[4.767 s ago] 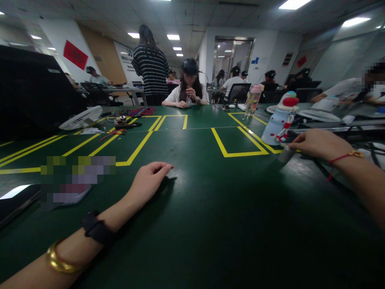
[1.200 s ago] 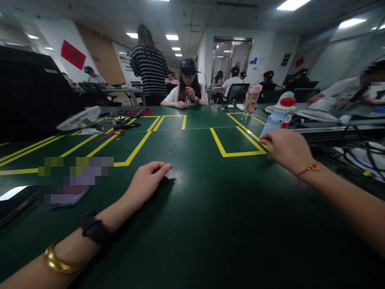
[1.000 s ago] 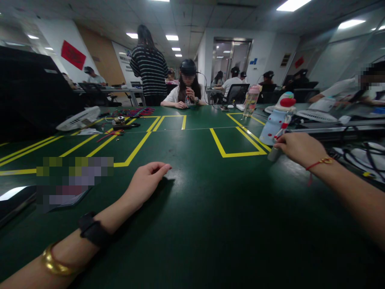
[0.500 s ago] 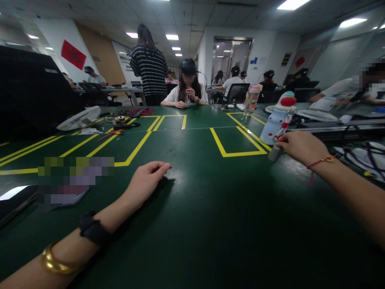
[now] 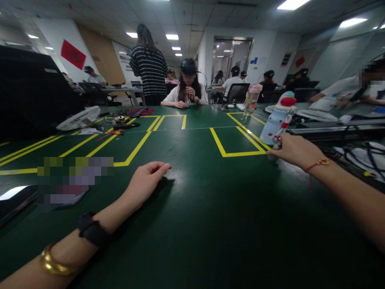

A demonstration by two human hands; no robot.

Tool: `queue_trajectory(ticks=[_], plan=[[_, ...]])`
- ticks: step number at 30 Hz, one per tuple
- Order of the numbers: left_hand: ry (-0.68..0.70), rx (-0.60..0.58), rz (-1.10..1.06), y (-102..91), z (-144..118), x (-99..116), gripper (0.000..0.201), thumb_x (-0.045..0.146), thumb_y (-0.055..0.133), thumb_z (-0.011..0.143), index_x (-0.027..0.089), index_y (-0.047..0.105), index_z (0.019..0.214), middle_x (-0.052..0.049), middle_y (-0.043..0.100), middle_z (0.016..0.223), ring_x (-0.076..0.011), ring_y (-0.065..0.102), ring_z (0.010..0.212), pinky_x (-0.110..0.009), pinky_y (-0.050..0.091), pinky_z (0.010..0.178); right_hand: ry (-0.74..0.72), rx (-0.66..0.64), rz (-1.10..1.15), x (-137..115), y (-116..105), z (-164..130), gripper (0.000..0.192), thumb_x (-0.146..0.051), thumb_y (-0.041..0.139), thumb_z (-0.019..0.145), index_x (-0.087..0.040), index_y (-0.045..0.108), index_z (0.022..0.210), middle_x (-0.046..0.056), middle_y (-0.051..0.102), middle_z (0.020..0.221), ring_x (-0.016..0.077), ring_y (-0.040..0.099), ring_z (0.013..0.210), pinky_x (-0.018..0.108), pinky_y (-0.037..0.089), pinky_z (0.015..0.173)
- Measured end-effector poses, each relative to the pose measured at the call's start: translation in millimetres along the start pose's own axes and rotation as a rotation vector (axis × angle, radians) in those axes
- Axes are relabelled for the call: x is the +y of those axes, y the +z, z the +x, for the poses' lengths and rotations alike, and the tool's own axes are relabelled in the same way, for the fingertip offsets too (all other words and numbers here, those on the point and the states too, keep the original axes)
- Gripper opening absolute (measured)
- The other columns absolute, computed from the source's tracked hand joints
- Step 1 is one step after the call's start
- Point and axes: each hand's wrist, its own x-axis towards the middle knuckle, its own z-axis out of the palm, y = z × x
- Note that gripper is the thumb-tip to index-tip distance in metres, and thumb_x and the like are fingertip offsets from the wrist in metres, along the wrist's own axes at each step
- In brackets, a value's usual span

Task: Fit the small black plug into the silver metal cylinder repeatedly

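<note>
My left hand [image 5: 148, 178] rests on the green table [image 5: 192, 224], its fingers closed with thumb and forefinger together and nothing visible in them. On the right, my right hand [image 5: 296, 151] pinches a small grey cylinder [image 5: 273, 157] from above, low over the tabletop; the fingers cover most of it, and its exact kind cannot be made out. Just behind that hand stands a pale blue bottle [image 5: 271, 126] with red dots and a red top. Whether the cylinder touches the table I cannot tell.
Yellow tape [image 5: 245, 153] marks out areas on the tabletop. A phone [image 5: 18, 200] lies at the left edge. White fans [image 5: 80, 118], a pink-lidded clear bottle [image 5: 252, 102] and black cables [image 5: 365, 158] lie around. Across the table sits a person [image 5: 177, 96].
My right hand has shifted slightly and turned over the grey cylinder, so its fingers now hide more of it. The left hand stays in place.
</note>
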Motion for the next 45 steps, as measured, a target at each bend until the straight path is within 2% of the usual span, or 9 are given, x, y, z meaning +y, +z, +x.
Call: queue_trajectory(ticks=[8,14,19,23,26,30,34,39,45], plan=[[0.007,-0.023,0.014,-1.2,-1.2,2.4,0.039,0.055,0.053,0.075,0.023,0.068,0.093,-0.001,0.065,0.077,-0.0175,0.055,0.07,-0.026,0.038,0.06,-0.049,0.124,0.105,-22.6,-5.3,-11.8,0.036,-0.047,0.054,0.074,-0.014,0.046,0.088,0.011,0.059,0.084,0.0206,0.056,0.075,0.029,0.039,0.061],[0.0,-0.003,0.018,0.2,-3.5,7.5,0.042,0.056,0.054,0.074,0.021,0.069,0.091,-0.002,0.065,0.075,-0.0185,0.055,0.068,-0.027,0.038,0.058,-0.61,0.156,0.912,-103.3,-25.2,-79.0,0.032,-0.039,0.059,0.076,-0.017,0.049,0.097,0.008,0.059,0.098,0.0138,0.058,0.084,0.027,0.048,0.072],[0.023,0.006,0.037,1.1,-1.3,4.8,0.041,0.056,0.053,0.074,0.022,0.069,0.091,-0.002,0.065,0.073,-0.0185,0.056,0.066,-0.027,0.038,0.057,-0.922,0.029,1.113,-146.9,-22.3,-129.5,0.029,-0.026,0.059,0.077,-0.02,0.047,0.103,0.006,0.057,0.109,0.0114,0.055,0.097,0.027,0.047,0.085],[0.089,-0.031,0.061,3.0,-4.0,8.4,0.038,0.052,0.05,0.078,0.021,0.067,0.093,-0.002,0.066,0.079,-0.0187,0.056,0.071,-0.029,0.04,0.063,-0.923,-0.019,1.14,-149.7,-16.1,-136.5,0.032,-0.024,0.058,0.078,-0.021,0.045,0.107,0.005,0.055,0.112,0.0112,0.053,0.102,0.028,0.045,0.089],[0.244,-0.092,0.074,8.1,-18.7,25.2,0.034,0.047,0.048,0.082,0.022,0.066,0.097,-0.004,0.064,0.092,-0.0187,0.056,0.079,-0.03,0.042,0.068,-0.84,-0.072,1.155,-148.0,-12.9,-135.4,0.046,-0.03,0.063,0.074,-0.021,0.042,0.114,0.006,0.054,0.113,0.0127,0.054,0.101,0.029,0.046,0.088],[0.461,-0.293,0.057,20.7,-45.0,55.8,0.025,0.041,0.054,0.081,0.029,0.067,0.099,-0.004,0.059,0.1,-0.0195,0.054,0.092,-0.033,0.043,0.08,-0.756,-0.11,1.171,-148.9,-8.4,-135.6,0.051,-0.035,0.066,0.07,-0.019,0.041,0.112,0.008,0.055,0.107,0.0132,0.056,0.092,0.028,0.048,0.078],[0.453,-0.357,0.007,28.0,-53.2,71.5,0.019,0.039,0.055,0.081,0.03,0.07,0.087,-0.003,0.059,0.094,-0.0193,0.054,0.09,-0.033,0.044,0.079,-0.733,-0.125,1.161,-150.7,-6.3,-135.9,0.046,-0.036,0.066,0.07,-0.019,0.043,0.106,0.005,0.057,0.097,0.0116,0.057,0.082,0.025,0.047,0.068],[0.332,-0.24,0.026,22.8,-44.9,61.6,0.022,0.046,0.058,0.078,0.03,0.071,0.087,-0.002,0.058,0.088,-0.0188,0.055,0.082,-0.032,0.043,0.071,-0.72,-0.058,1.16,-151.5,-9.3,-133.9,0.044,-0.026,0.062,0.072,-0.021,0.043,0.11,0.003,0.058,0.099,0.0113,0.056,0.084,0.026,0.046,0.073],[0.375,-0.407,0.191,35.5,-43.4,36.2,0.018,0.043,0.061,0.076,0.031,0.073,0.083,-0.002,0.062,0.086,-0.0208,0.056,0.085,-0.034,0.041,0.076,-0.728,-0.054,1.123,-151.2,-10.3,-133.4,0.04,-0.026,0.06,0.072,-0.021,0.047,0.11,0.003,0.058,0.098,0.0114,0.055,0.084,0.026,0.046,0.074]])
